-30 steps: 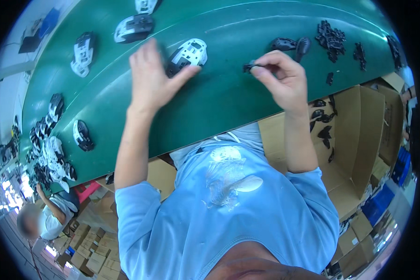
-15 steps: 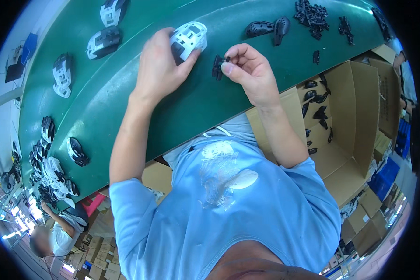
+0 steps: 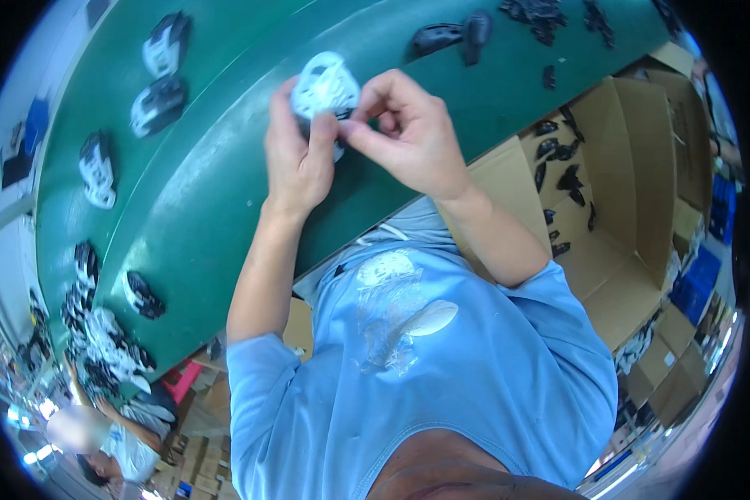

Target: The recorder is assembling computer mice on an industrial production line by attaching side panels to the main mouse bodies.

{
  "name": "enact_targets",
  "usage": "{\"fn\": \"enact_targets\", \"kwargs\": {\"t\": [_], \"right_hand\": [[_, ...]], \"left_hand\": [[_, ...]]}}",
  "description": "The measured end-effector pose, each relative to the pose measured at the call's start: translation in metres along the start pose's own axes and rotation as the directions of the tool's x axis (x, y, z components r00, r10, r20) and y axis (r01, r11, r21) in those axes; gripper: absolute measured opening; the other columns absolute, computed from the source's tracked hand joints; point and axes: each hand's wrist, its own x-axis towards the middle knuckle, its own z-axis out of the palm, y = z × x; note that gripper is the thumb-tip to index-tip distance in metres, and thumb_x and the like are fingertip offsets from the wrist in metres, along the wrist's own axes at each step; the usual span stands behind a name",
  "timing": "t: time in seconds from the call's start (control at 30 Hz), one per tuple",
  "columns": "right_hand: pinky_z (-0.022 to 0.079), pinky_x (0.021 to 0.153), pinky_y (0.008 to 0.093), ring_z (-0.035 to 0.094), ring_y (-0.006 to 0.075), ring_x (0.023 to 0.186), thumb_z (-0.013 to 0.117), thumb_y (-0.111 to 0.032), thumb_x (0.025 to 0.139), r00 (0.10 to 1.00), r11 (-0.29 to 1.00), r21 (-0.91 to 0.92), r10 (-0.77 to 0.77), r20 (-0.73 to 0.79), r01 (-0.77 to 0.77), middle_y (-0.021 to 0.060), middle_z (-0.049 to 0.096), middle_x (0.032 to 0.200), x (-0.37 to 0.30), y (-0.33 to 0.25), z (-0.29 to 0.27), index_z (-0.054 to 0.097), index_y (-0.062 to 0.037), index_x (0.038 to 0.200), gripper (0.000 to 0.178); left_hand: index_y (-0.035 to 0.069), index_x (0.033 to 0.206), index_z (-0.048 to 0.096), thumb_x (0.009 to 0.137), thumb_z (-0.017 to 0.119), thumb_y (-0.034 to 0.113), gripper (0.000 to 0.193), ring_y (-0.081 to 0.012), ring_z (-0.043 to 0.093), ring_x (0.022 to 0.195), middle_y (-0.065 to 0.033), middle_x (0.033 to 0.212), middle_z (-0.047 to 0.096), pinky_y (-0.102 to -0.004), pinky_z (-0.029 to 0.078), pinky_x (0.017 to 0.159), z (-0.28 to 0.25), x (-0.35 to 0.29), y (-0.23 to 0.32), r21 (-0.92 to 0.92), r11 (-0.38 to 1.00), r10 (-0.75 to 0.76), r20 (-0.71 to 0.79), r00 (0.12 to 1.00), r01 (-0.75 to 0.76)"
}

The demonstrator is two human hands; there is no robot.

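Note:
My left hand (image 3: pixel 302 167) is closed around a white and black computer mouse shell (image 3: pixel 325 82), which has cut-out openings in its white face. The thumb lies across its lower part. Against the shell's right edge, my right hand (image 3: pixel 412 137) pinches with thumb and forefinger. Only a sliver of the small black plastic part (image 3: pixel 343 114) shows between those fingertips and the shell; the rest is hidden by the fingers. How the part sits on the shell I cannot tell, as the picture is slightly blurred.
Several more mouse shells (image 3: pixel 158 104) lie on the green table (image 3: pixel 217 200) to the left, with a heap (image 3: pixel 108 342) nearer. Black side pieces (image 3: pixel 437 37) and small black parts (image 3: pixel 535 18) lie far right. An open carton (image 3: pixel 608 167) holds black pieces. A co-worker (image 3: pixel 133 450) is at lower left.
My right hand has moved left, bringing the small black part from beside the shell against its edge. My left hand has turned the shell and drawn it slightly nearer.

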Motion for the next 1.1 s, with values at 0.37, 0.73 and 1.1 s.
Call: {"fn": "enact_targets", "kwargs": {"t": [0.37, 0.73, 1.1], "right_hand": [[0.045, 0.062, 0.0263, 0.058, 0.0108, 0.067, 0.090, -0.021, 0.077, 0.975, 0.972, -0.102, -0.206, 0.083, 0.214, 0.0032, 0.070, 0.084, 0.007, 0.010, -0.014, 0.065, -0.0051, 0.094, 0.034], [0.055, 0.075, 0.0414, 0.067, 0.0304, 0.077, 0.088, -0.035, 0.075, 0.848, 0.536, -0.844, -0.444, -0.288, -0.006, 0.0098, 0.071, 0.080, 0.045, 0.069, -0.147, 0.074, -0.0113, 0.086, 0.030], [0.059, 0.082, 0.0304, 0.066, 0.0181, 0.093, 0.079, -0.016, 0.085, 0.837, 0.249, -0.900, -0.514, 0.189, 0.357, -0.0041, 0.078, 0.109, 0.022, 0.073, -0.172, 0.081, -0.0175, 0.113, 0.028]], "left_hand": [[-0.004, 0.143, 0.044, 0.102, 0.068, 0.029, 0.058, -0.0176, 0.063, 0.092, -0.0104, 0.112, 0.063, -0.0319, 0.053, 0.081, -0.004, -0.005, -0.004, -0.141, 0.989, -0.019, 0.114, 0.993, 0.035], [-0.001, 0.145, 0.042, 0.095, 0.073, 0.015, 0.061, -0.0102, 0.059, 0.084, -0.0033, 0.101, 0.060, -0.0252, 0.050, 0.071, -0.005, -0.007, 0.000, -0.387, 0.911, -0.113, 0.093, 0.989, 0.141], [-0.005, 0.143, 0.046, 0.092, 0.073, 0.030, 0.067, -0.0180, 0.065, 0.087, -0.0215, 0.129, 0.065, -0.0312, 0.055, 0.075, -0.003, 0.003, 0.002, -0.491, 0.828, -0.175, 0.230, 0.957, 0.269]]}}
